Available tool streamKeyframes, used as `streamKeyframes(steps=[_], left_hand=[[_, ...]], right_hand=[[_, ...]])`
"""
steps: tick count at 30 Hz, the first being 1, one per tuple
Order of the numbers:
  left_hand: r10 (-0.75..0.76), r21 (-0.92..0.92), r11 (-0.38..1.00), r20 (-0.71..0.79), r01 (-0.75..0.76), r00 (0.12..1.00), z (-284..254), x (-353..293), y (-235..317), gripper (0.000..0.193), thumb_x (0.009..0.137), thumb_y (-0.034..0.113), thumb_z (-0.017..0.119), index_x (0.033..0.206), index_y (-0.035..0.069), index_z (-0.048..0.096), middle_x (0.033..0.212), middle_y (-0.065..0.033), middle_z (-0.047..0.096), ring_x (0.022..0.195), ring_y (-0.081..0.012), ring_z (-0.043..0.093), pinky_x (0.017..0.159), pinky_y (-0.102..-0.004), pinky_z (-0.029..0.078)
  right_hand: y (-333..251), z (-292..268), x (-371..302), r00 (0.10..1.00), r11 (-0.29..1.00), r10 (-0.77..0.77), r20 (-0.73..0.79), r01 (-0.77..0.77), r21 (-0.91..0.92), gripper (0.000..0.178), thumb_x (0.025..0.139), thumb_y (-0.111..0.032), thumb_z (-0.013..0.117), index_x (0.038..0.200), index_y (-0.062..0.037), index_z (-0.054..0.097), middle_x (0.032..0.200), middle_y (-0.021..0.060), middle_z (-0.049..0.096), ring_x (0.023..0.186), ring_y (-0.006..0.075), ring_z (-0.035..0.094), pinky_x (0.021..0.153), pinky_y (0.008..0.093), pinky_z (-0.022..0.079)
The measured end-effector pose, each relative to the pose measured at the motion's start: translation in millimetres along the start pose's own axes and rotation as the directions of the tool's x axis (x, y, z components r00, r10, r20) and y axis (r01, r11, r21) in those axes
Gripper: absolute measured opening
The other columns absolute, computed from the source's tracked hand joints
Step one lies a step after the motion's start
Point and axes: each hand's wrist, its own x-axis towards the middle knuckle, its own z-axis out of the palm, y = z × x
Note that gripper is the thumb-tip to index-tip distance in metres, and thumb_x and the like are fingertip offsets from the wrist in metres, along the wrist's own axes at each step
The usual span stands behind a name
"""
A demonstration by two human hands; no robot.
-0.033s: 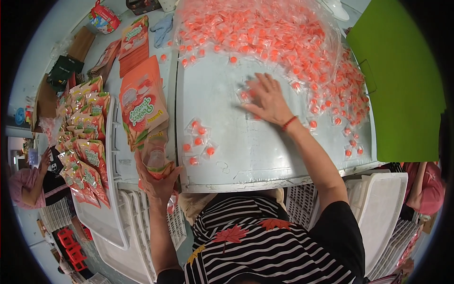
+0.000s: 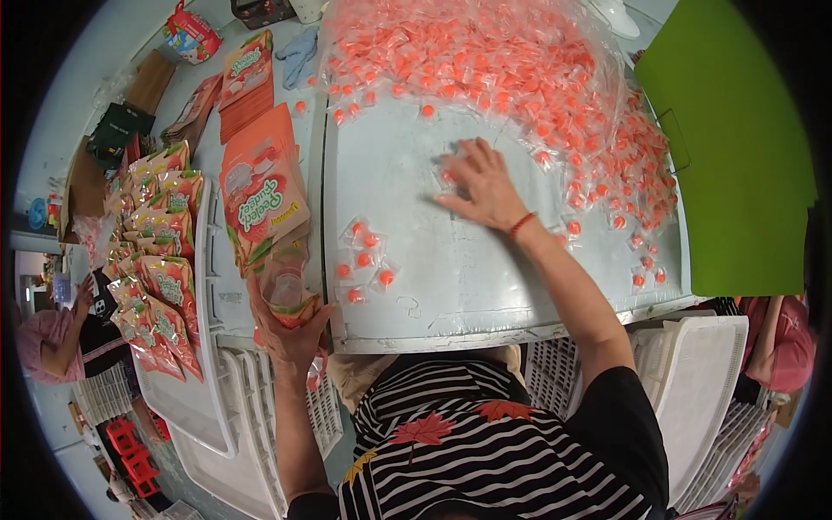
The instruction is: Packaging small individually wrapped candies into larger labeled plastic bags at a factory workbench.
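The printed candy pouch [image 2: 284,296] sits at the near end of a stack of flat pouches [image 2: 264,195], its rim gripped between the thumb and curled fingers of my left hand [image 2: 293,338]. My right hand [image 2: 481,186] is spread open over the pale tabletop [image 2: 451,286], fingertips blurred beside a clear-wrapped red candy [image 2: 448,176]; I can't tell whether they touch it. Farther out, a heap of wrapped candies [image 2: 485,69] covers the far side, filled pouches [image 2: 165,230] lie on a white tray [image 2: 208,303] to my left, and a green panel [image 2: 728,156] stands on my right.

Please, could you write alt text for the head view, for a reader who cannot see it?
A spread right hand is close to a loose candy on a pale table, while the left hand holds a pouch. Farther back lies a heap of wrapped candies; on the left are stacked pouches and a white tray of plump ones.
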Motion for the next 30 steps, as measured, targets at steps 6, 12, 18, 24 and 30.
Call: streamKeyframes(steps=[6,12,18,24,30], left_hand=[[-0.033,-0.031,0.999,0.038,0.034,0.999,1.7,-4.1,5.9,0.117,0.053,0.017,0.09,0.147,0.006,0.021,0.141,-0.0203,0.038,0.126,-0.0355,0.043,0.104,-0.0427,0.038],[-0.076,-0.088,0.993,0.006,0.076,0.997,4.5,-3.4,7.7,0.115,0.053,0.012,0.09,0.146,0.006,0.023,0.139,-0.0185,0.043,0.122,-0.0288,0.048,0.101,-0.0383,0.04],[0.028,-0.078,0.997,-0.015,-0.029,1.0,2.8,-3.2,-1.9,0.116,0.052,0.012,0.091,0.146,0.003,0.023,0.138,-0.0184,0.043,0.121,-0.0292,0.048,0.101,-0.0381,0.04],[0.074,0.008,0.997,0.004,-0.074,0.997,6.2,-3.0,7.4,0.114,0.054,0.013,0.09,0.145,0.003,0.023,0.137,-0.0195,0.045,0.122,-0.0313,0.049,0.101,-0.0394,0.041],[0.154,-0.044,0.987,0.007,-0.154,0.988,7.8,-0.9,11.7,0.105,0.062,-0.004,0.081,0.147,0.007,0.021,0.127,-0.013,0.047,0.093,-0.0178,0.056,0.078,-0.0285,0.051]], right_hand=[[-65.4,49.2,-6.9,0.999,0.99,0.028,-0.019,-0.026,0.137,0.035,0.083,-0.03,0.064,0.111,-0.0086,0.06,0.118,0.0169,0.051,0.121,0.0381,0.043,0.099,0.0523,0.035],[-115.2,44.1,-15.1,0.997,0.964,0.063,-0.039,-0.051,0.26,0.033,0.083,-0.023,0.063,0.113,-0.0094,0.059,0.12,0.0143,0.051,0.119,0.0344,0.045,0.101,0.0566,0.029],[-20.5,-48.9,-43.7,0.979,0.989,0.146,-0.141,-0.139,0.056,0.03,0.088,-0.015,0.055,0.117,-0.0065,0.059,0.126,0.0162,0.053,0.119,0.0359,0.047,0.102,0.0493,0.033],[86.5,-99.1,-119.4,0.965,0.949,0.263,-0.007,-0.26,-0.178,0.031,0.097,-0.02,0.047,0.123,-0.0036,0.055,0.129,0.0164,0.052,0.12,0.033,0.047,0.103,0.0382,0.037],[40.7,-75.6,-114.9,0.753,0.57,0.653,0.078,-0.558,0.603,0.038,0.102,-0.027,0.038,0.124,-0.0019,0.054,0.125,0.0107,0.056,0.117,0.0244,0.052,0.102,0.0337,0.037]])
